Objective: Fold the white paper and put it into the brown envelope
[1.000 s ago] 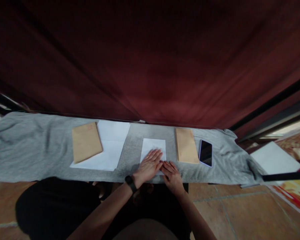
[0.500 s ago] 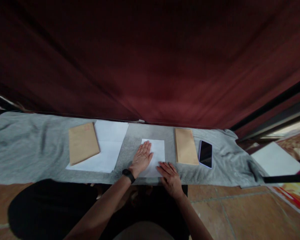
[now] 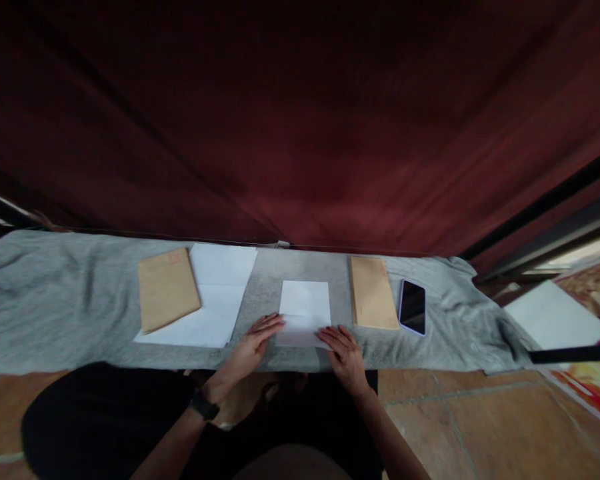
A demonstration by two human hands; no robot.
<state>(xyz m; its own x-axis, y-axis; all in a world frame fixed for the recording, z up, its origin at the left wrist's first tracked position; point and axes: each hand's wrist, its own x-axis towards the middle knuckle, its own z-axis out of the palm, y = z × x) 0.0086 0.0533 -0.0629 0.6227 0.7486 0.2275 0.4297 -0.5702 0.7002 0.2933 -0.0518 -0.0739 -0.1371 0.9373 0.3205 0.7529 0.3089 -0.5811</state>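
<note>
A white sheet of paper (image 3: 305, 300) lies in front of me on the grey cloth, with a crease or flap edge running across its middle and its near part in shadow. My left hand (image 3: 253, 343), wearing a black wristband, pinches the paper's left edge with the fingers close together. At the right edge my right hand (image 3: 346, 355) grips the same sheet, fingertips on top and the thumb hidden. To the left, a stack of brown envelopes (image 3: 169, 290) rests on larger white sheets (image 3: 220, 300). Another stack of narrow brown envelopes (image 3: 374, 293) lies right of the paper.
A phone (image 3: 412, 307) in a light purple case lies beyond the right envelope stack. Grey cloth (image 3: 105, 280) covers the narrow bench, backed by a dark red curtain (image 3: 300, 147). A white board (image 3: 555, 317) and a colourful printed sheet (image 3: 593, 393) are at far right.
My left hand has come off the paper's middle and moved down-left to its left edge. The paper's near part now shows a fold line. My right hand stays at the right edge.
</note>
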